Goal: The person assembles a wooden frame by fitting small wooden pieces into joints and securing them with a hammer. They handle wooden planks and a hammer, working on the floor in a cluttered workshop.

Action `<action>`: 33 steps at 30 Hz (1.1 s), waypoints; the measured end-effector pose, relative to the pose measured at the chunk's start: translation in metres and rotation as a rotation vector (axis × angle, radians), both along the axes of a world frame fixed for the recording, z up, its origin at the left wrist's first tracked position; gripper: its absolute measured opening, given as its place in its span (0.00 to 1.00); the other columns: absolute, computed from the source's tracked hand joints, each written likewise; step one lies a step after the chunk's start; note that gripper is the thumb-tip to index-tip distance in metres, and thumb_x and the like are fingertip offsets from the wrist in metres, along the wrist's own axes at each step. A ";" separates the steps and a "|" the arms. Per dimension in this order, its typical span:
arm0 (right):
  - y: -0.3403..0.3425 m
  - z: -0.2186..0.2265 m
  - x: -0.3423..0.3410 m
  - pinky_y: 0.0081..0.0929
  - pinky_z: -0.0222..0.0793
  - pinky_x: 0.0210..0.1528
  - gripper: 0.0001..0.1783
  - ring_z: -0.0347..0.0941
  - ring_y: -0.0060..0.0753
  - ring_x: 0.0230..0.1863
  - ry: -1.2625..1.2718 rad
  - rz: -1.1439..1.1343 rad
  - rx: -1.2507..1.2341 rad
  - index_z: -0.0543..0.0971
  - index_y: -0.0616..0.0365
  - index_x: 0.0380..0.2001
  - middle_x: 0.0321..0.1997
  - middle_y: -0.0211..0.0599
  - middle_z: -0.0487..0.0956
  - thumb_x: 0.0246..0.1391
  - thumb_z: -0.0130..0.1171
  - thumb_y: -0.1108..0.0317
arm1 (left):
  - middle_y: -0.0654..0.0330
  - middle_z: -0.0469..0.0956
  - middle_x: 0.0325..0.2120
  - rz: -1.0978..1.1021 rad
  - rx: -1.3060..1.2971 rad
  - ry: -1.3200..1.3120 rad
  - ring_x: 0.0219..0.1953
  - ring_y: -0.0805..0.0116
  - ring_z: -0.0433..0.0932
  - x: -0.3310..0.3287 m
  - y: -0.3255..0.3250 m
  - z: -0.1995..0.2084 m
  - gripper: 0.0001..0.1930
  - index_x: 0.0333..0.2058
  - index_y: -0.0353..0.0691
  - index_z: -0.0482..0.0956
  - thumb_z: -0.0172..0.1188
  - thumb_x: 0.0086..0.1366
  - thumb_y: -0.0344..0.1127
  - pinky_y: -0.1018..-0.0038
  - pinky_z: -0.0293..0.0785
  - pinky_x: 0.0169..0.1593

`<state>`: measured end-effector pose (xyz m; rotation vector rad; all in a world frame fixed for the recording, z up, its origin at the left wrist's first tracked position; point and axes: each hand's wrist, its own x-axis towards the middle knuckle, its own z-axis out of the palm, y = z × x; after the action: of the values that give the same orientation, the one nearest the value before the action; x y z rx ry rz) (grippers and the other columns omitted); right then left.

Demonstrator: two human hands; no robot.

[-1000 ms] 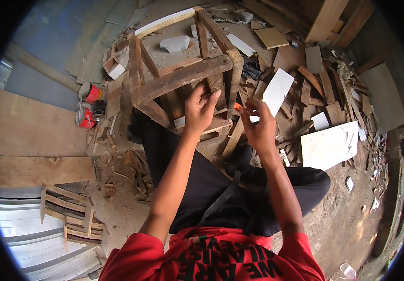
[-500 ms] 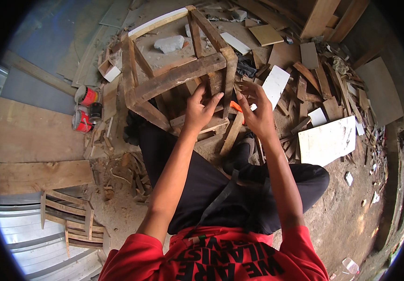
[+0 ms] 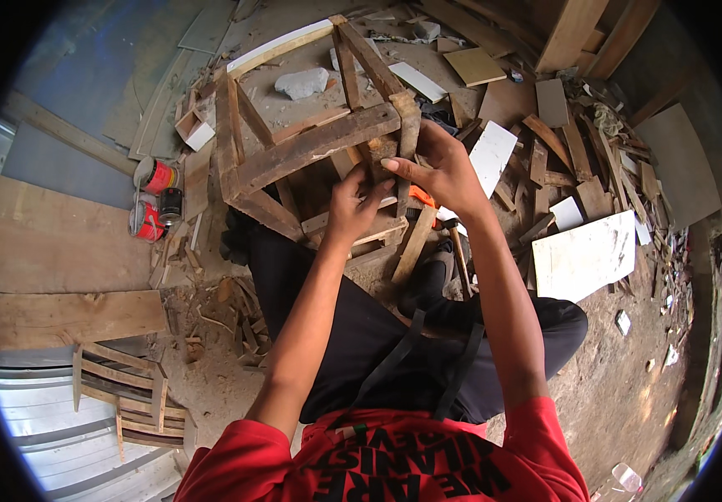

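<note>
A rough wooden frame (image 3: 319,149) of battens stands tilted before my crossed legs. My right hand (image 3: 449,171) is wrapped round its near right leg, the thumb in front and the fingers behind. Inside the frame, just left of that leg, my left hand (image 3: 352,209) is closed, thumb toward the fingers; whatever it grips is hidden. A short brown wood piece (image 3: 383,161) sits between the two hands against the leg. Below my right hand lie an orange object (image 3: 421,197) and a hammer (image 3: 459,259) with a wooden handle, its head partly covered.
Scrap wood (image 3: 578,146) and a white board (image 3: 585,255) are heaped at right. Red paint cans (image 3: 156,176) and a dark can (image 3: 171,203) stand at left. A grey stone (image 3: 301,82) lies beyond the frame. Slatted wooden pieces (image 3: 131,385) rest at lower left.
My right hand has moved up and left, closing round the frame's leg. My left hand has shifted slightly down, its fingers more curled. The hammer's handle now shows more.
</note>
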<state>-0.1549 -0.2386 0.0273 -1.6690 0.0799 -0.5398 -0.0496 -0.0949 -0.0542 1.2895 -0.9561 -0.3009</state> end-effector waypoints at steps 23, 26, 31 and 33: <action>0.026 -0.045 -0.002 0.35 0.68 0.57 0.46 0.75 0.43 0.54 -0.045 -0.247 -0.166 0.67 0.66 0.58 0.50 0.53 0.78 0.41 0.79 0.55 | 0.42 0.80 0.27 0.159 0.477 -0.373 0.35 0.42 0.81 -0.001 0.011 0.000 0.07 0.31 0.31 0.80 0.66 0.56 0.29 0.60 0.77 0.34; 0.040 -0.041 0.000 0.39 0.68 0.58 0.50 0.73 0.51 0.57 -0.019 -0.326 -0.234 0.64 0.68 0.60 0.54 0.57 0.75 0.40 0.79 0.54 | 0.41 0.79 0.24 0.193 0.430 -0.403 0.33 0.42 0.81 -0.004 0.011 -0.002 0.05 0.26 0.31 0.80 0.64 0.56 0.27 0.59 0.76 0.33; 0.047 -0.038 0.002 0.41 0.68 0.58 0.48 0.72 0.59 0.57 0.061 -0.400 -0.218 0.63 0.70 0.60 0.55 0.62 0.74 0.43 0.76 0.57 | 0.41 0.80 0.29 0.216 0.489 -0.418 0.34 0.41 0.81 -0.004 0.010 -0.003 0.06 0.31 0.31 0.79 0.63 0.55 0.26 0.57 0.76 0.35; 0.048 -0.038 0.002 0.41 0.68 0.58 0.47 0.72 0.59 0.57 0.069 -0.384 -0.208 0.63 0.70 0.60 0.55 0.62 0.73 0.45 0.76 0.58 | 0.41 0.80 0.32 0.240 0.500 -0.433 0.37 0.41 0.80 -0.005 0.012 -0.004 0.08 0.33 0.31 0.79 0.64 0.54 0.26 0.57 0.75 0.38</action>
<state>-0.1528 -0.1904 -0.0111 -1.8869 0.4125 -0.8000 -0.0546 -0.0826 -0.0580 1.9652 -1.1123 -0.0704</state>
